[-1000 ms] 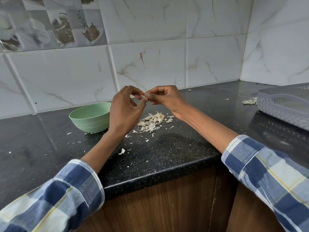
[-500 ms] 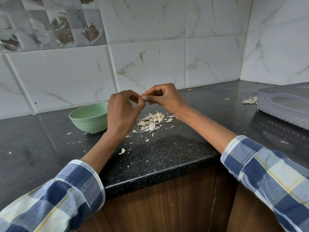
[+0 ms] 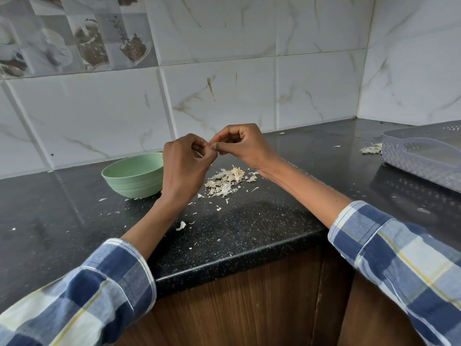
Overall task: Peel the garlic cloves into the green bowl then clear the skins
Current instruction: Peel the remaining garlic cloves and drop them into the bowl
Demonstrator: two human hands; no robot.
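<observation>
Both hands meet mid-frame, raised over the counter. Left hand and right hand have fingers curled, tips pinched together at one spot between them. Something small and pale shows at that pinch point, presumably a garlic clove, but it's almost fully hidden by the fingertips. Can't tell its long axis or how much skin is left on it.

Judgement: peeling step, mid-task. Pile of skins sits on the counter just below and right of the hands, with loose flakes scattered toward the counter's front edge. More skins at far right, next to the grey basket. None of it cleared yet.

Key relation for the next move: the green bowl is left of centre, just beside the left hand's wrist, partly behind it in frame. The pinch point is up and to the right of the bowl's rim. Left hand is clearly the nearer one, right hand is well apart from the bowl. So the drop would most likely be a short leftward, downward move by the left hand once the clove is bare.

Bowl contents not visible from this angle, so can't count the cloves done.

Risk: skin flakes falling into the bowl, given how close it is.
</observation>
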